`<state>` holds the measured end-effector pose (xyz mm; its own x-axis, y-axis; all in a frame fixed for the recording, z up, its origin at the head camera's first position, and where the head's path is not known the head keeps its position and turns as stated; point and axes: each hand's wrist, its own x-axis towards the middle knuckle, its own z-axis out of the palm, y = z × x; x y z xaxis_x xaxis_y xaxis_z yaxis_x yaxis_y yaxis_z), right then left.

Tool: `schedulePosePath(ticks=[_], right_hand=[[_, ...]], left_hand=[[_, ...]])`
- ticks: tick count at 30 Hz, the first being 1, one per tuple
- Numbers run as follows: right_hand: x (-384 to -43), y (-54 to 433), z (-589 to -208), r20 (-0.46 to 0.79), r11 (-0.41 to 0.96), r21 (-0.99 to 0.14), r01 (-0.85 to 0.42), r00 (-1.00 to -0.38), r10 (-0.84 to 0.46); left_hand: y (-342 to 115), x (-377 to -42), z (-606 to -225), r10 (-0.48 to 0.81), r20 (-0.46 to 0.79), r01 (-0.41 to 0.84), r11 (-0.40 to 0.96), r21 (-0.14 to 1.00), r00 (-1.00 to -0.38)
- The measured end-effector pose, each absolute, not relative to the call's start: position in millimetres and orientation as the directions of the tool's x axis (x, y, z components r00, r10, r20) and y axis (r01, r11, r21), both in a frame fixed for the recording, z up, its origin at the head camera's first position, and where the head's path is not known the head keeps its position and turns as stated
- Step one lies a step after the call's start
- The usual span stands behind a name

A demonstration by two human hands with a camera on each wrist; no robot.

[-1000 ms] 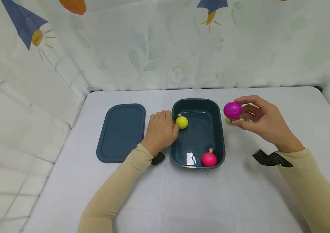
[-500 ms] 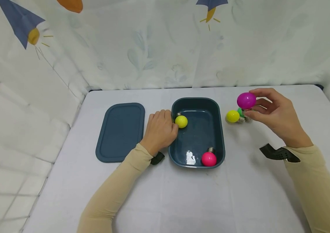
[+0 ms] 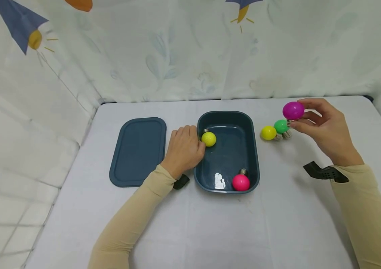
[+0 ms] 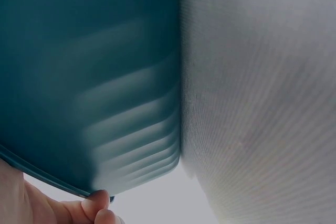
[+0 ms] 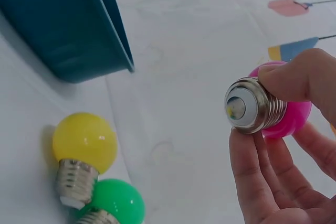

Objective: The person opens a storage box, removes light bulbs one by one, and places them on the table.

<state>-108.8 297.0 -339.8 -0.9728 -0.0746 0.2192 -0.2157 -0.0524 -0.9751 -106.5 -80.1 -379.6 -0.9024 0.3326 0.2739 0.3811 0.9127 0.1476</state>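
My right hand (image 3: 328,129) holds a magenta light bulb (image 3: 293,110) above the table, thumb and fingers around its screw base and globe. In the right wrist view the metal base of the magenta bulb (image 5: 249,106) faces the camera. Below it, a yellow bulb (image 3: 268,133) and a green bulb (image 3: 281,126) lie side by side on the cloth. My left hand (image 3: 185,149) grips the left rim of a dark blue bin (image 3: 255,157); its fingertips show at the rim in the left wrist view. Inside the bin lie a yellow bulb (image 3: 208,139) and a pink bulb (image 3: 241,182).
A flat dark blue lid (image 3: 138,153) lies on the white tablecloth (image 3: 224,231), left of the bin. White patterned curtains (image 3: 183,52) hang behind the table and along its left side. Black wrist straps show at both sleeves.
My right hand has moved right and away from me with the magenta bulb, bringing the yellow and green bulbs on the table into view. My left hand keeps its grip on the bin rim.
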Motion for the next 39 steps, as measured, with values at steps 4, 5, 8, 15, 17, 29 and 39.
schedulePosePath(ticks=[4,5,8,15,17,29,39], right_hand=[[-111.5,300.1,-342.2,0.198,-0.092,-0.977,-0.193,-0.979,-0.053],[-112.2,301.3,-342.8,0.190,-0.097,-0.978,-0.185,-0.981,-0.048],[-114.4,306.4,-345.2,0.161,-0.079,-0.984,-0.157,-0.986,-0.036],[-121.3,318.7,-354.8,0.077,-0.052,-0.996,-0.077,-0.997,0.001],[-122.8,321.1,-358.1,0.054,-0.055,-0.997,-0.054,-0.998,0.012],[-128.4,336.5,-373.8,-0.050,0.166,-0.984,0.060,-0.997,0.067],[-130.9,345.5,-384.3,-0.128,0.453,-0.878,0.158,-0.987,0.097]], left_hand=[[-81.8,-106.3,-379.2,0.326,0.268,0.373,0.916,0.147,-0.906],[-82.2,-106.2,-379.2,0.326,0.269,0.373,0.916,0.148,-0.906],[-82.7,-105.8,-378.8,0.326,0.266,0.373,0.915,0.152,-0.907],[-82.8,-105.8,-378.3,0.325,0.257,0.371,0.915,0.157,-0.910],[-82.9,-105.8,-377.8,0.327,0.260,0.373,0.914,0.156,-0.909],[-82.4,-107.4,-377.8,0.337,0.267,0.386,0.910,0.155,-0.903],[-82.7,-106.0,-378.3,0.338,0.280,0.388,0.909,0.151,-0.899]])
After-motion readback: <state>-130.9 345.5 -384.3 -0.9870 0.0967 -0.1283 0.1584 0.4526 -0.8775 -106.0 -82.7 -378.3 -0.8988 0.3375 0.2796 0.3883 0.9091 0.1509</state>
